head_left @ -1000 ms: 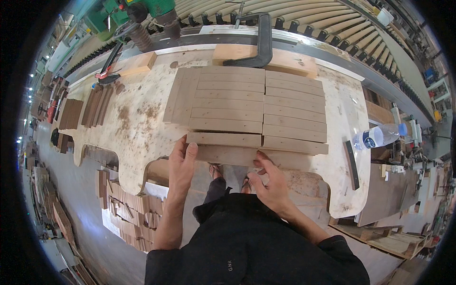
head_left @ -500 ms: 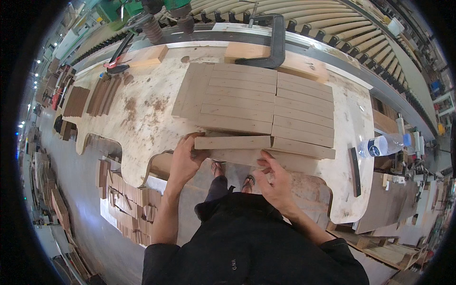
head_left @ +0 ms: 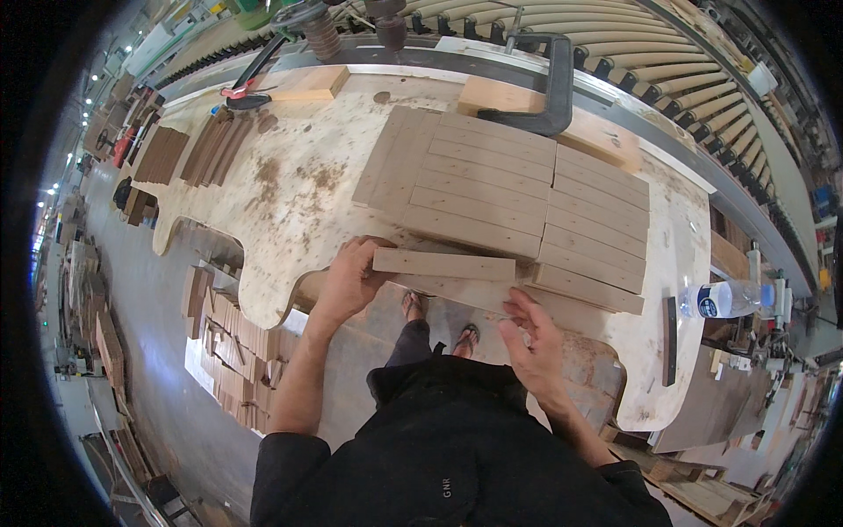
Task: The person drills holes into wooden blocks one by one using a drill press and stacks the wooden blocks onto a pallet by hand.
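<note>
My left hand (head_left: 348, 279) grips the left end of a flat brown wooden strip (head_left: 446, 263) at the near edge of the table. The strip lies slightly askew, with a gap between it and the block of strips behind. Close by the strip's right end is my right hand (head_left: 532, 341), its fingers apart and nothing in them. Behind both hands, similar brown strips (head_left: 485, 188) lie side by side in two columns, with a few set crosswise at their left. Part of the left fingers is hidden behind the strip.
The pale worktable (head_left: 299, 211) has a scalloped near edge. A black clamp (head_left: 555, 88) and wooden blocks (head_left: 492, 95) line its far side. Strip stacks (head_left: 211, 149) stand far left. A water bottle (head_left: 727, 299) and dark bar (head_left: 670, 342) are at right; more pieces (head_left: 237, 351) sit lower left.
The strip in my left hand has come away from the block, and the gap behind it is wider. My right hand has drawn back a little toward me. The whole view has shifted slightly.
</note>
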Motion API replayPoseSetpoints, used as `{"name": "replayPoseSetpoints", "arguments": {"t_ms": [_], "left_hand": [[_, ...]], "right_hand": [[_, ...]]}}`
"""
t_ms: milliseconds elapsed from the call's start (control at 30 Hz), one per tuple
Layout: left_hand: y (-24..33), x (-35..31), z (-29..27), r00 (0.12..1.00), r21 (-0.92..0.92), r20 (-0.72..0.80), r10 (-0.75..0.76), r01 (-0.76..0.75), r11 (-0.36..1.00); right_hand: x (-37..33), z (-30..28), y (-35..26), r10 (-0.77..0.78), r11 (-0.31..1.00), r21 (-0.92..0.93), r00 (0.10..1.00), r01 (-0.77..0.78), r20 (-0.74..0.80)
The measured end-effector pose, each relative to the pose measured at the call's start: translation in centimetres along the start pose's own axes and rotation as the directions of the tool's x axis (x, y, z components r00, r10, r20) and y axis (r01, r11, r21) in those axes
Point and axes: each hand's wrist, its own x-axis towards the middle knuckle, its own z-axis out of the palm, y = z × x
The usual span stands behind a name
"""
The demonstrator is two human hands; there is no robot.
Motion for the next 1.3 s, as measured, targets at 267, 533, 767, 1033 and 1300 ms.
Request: {"name": "replayPoseSetpoints", "arguments": {"t_ms": [267, 533, 767, 1033, 1300], "left_hand": [[2.1, -1.8, -1.3, 0.988, 0.060, -0.142, -0.065, 0.075, 0.995], [2.0, -2.0, -0.8, 0.916, -0.267, 0.001, -0.400, 0.386, 0.883], [2.1, -3.6, -1.3, 0.875, -0.212, 0.003, -0.484, 0.474, 0.855], [3.0, -3.0, -0.2, 0.866, -0.275, -0.023, -0.499, 0.475, 0.836], [3.0, -3.0, 1.2, 0.852, -0.286, -0.047, -0.521, 0.488, 0.825]], "right_hand": [[0.4, 1.3, -0.1, -0.038, 0.997, 0.071, 0.999, 0.038, -0.001], [2.0, 2.2, -1.8, 0.002, 1.000, 0.023, 1.000, -0.002, -0.031], [1.9, 4.6, -2.7, 0.228, 0.970, -0.042, 0.958, -0.238, -0.174], [2.6, 2.5, -2.0, 0.104, 0.994, -0.030, 0.984, -0.109, -0.145], [3.2, 4.0, -3.9, 0.062, 0.955, -0.265, 0.967, -0.129, -0.247]]}}
